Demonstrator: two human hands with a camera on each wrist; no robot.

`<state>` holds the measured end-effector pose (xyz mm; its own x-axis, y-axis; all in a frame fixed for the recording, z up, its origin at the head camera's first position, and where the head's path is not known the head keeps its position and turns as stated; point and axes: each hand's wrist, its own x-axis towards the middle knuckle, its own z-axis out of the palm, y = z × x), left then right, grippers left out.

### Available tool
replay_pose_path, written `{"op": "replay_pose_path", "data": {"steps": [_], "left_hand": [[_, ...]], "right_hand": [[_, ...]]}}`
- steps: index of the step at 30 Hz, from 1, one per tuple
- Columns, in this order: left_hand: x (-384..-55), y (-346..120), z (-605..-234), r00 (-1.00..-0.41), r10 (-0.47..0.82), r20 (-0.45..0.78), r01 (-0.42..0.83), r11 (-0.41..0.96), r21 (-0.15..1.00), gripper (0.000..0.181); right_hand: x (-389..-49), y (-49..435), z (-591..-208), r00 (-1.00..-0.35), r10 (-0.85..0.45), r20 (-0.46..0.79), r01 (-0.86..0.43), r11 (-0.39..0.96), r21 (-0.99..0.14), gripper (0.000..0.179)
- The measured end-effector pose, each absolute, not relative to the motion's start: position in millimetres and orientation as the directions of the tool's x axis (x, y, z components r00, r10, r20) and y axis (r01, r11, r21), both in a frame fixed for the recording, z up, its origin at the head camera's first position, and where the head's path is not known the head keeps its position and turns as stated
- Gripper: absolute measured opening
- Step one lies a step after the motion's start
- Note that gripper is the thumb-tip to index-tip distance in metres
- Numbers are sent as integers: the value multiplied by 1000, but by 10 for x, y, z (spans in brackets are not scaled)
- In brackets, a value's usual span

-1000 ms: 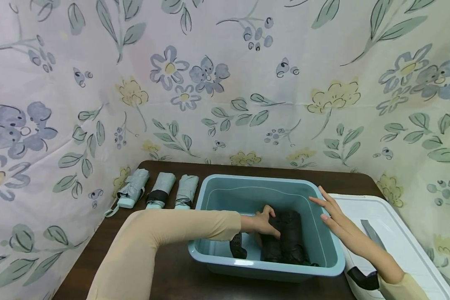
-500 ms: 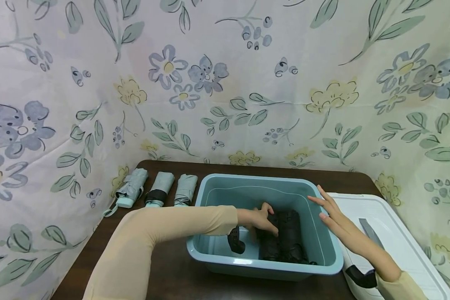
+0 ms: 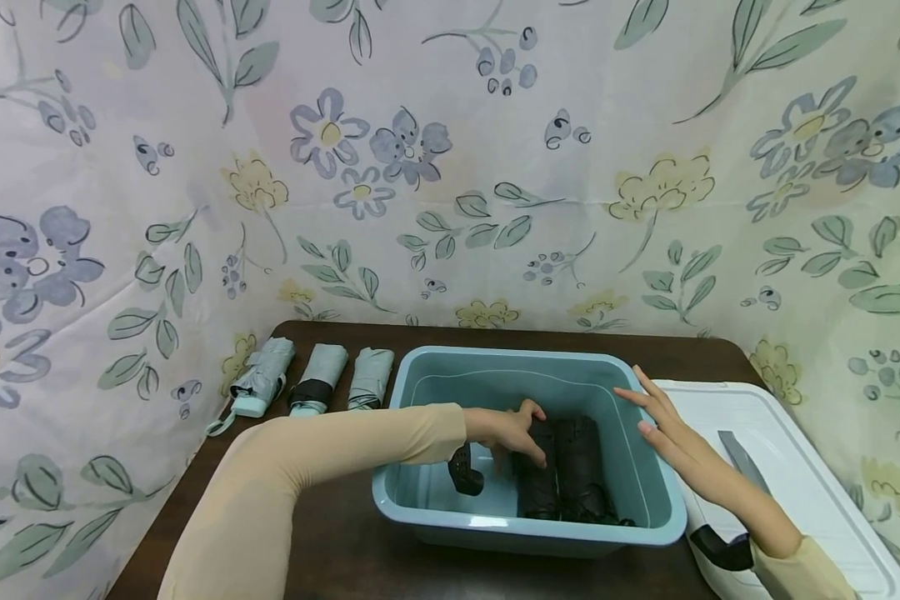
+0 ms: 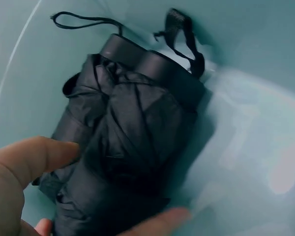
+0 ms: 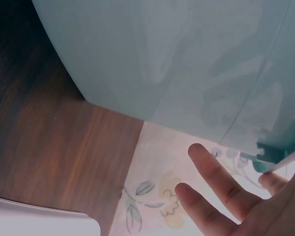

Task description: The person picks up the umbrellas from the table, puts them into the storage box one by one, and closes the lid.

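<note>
Inside the box (image 3: 480,383), the left umbrella (image 3: 536,490) and the right umbrella (image 3: 581,467), both black, lie side by side in the right part, handles (image 4: 164,69) toward the near side. The left hand (image 3: 512,432) straddles the left umbrella, fingers spread and relaxed rather than clenched; whether it bears any weight cannot be told. The right hand (image 3: 667,429) is released, fingers spread, at the right side of the box; contact cannot be confirmed.

Step in hand, as judged: seating the left umbrella against its neighbour. Keep both parallel and flat. Guide the firm core; loose fabric (image 4: 132,113) may bunch or snag. Keep the thin loop (image 4: 83,22) and the wide strap (image 4: 176,22) away from the fingers. Lift the hand straight up, so that neither umbrella is dragged.

Outside the box: three pale umbrellas (image 3: 320,375) rest on the table (image 3: 345,533) to its left; a white panel (image 3: 832,500) lies to its right.
</note>
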<state>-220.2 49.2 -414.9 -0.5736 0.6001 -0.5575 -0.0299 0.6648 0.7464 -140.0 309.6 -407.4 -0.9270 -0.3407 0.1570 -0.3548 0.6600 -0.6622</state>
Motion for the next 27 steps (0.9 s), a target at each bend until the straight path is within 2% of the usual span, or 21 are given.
{"op": "replay_pose_path", "data": {"steps": [6, 11, 17, 24, 27], "left_hand": [[-2189, 506, -4198, -644, 591, -485, 54, 668, 742, 65], [-2187, 516, -4225, -667, 576, -473, 0, 634, 773, 66], [-2210, 516, -4213, -686, 588, -429, 144, 687, 712, 66], [-2225, 481, -4095, -603, 606, -518, 113, 708, 697, 57], [-2222, 464, -4049, -575, 615, -539, 163, 732, 662, 57]], "right_hand": [[-1411, 3094, -4077, -929, -335, 156, -350, 662, -662, 46], [-1413, 3102, -4086, -930, -334, 155, -348, 658, -667, 46], [-1423, 3109, -4078, -928, -338, 159, -353, 653, -670, 46], [-1415, 3104, -4086, -930, -335, 153, -346, 653, -674, 46], [-1411, 3103, -4087, -929, -336, 153, -347, 653, -673, 46]]}}
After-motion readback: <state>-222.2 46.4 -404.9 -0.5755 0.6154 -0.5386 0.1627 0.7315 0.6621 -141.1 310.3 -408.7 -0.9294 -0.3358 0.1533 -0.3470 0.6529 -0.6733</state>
